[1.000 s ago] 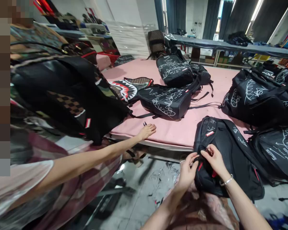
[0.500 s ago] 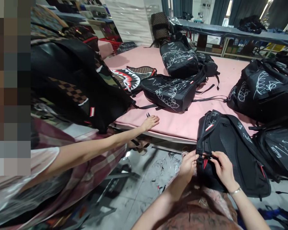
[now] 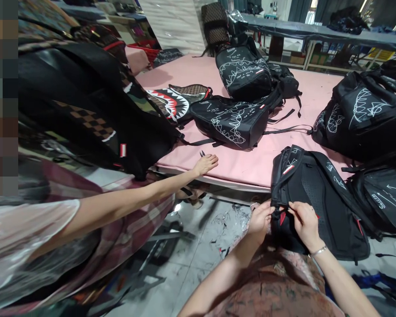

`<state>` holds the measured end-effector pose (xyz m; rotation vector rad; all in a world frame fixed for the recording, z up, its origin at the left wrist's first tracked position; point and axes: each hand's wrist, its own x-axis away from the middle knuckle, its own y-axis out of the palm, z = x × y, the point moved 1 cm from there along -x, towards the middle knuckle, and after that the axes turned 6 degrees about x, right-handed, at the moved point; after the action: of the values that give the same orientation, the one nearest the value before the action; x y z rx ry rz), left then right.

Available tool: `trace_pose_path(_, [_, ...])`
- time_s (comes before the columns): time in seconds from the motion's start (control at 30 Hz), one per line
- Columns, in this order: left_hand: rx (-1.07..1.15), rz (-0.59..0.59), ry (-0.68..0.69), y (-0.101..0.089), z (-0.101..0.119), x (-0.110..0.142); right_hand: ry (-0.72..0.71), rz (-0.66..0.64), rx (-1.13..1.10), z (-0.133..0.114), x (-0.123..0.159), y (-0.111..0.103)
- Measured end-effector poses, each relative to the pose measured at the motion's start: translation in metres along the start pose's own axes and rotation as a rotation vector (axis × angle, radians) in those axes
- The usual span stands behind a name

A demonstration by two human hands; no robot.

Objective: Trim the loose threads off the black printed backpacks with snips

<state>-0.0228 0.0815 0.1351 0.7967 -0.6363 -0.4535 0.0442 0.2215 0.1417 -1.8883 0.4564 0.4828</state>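
A black backpack (image 3: 323, 198) leans against the table edge in front of me, its padded back and shoulder straps facing up. My left hand (image 3: 261, 221) pinches a black strap (image 3: 280, 208) at the bag's left side. On the other side of the same short piece, my right hand (image 3: 305, 222) is closed, thumb and fingers together on the strap. A small red tab (image 3: 283, 218) hangs just beneath, between the hands. Fingers hide the exact part being gripped.
Several black backpacks with white line drawings, such as the middle one (image 3: 231, 123), lie on the pink table (image 3: 247, 163). At left, a co-worker's hand (image 3: 207, 164) rests near the table edge beside small snips (image 3: 202, 153). A large black bag (image 3: 95, 105) stands there. Thread scraps litter the floor.
My right hand's fingers have drawn closer together on the strap. My left hand keeps its pinch. The whole view has shifted slightly; the co-worker's hand stays by the table edge.
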Motion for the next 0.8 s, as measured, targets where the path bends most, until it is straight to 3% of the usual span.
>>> trace_pose_path(0.6, [-0.026, 0.04, 0.026, 0.007, -0.006, 0.003, -0.013, -0.012, 0.077, -0.011, -0.002, 0.003])
trace_pose_path(0.7, [-0.071, 0.026, 0.042, 0.005, -0.008, 0.003, 0.048, 0.015, -0.029, -0.01, -0.002, 0.001])
trace_pose_path(0.8, [-0.199, 0.041, 0.098, 0.0, -0.013, 0.006, 0.26, 0.026, -0.237, -0.009, -0.004, -0.001])
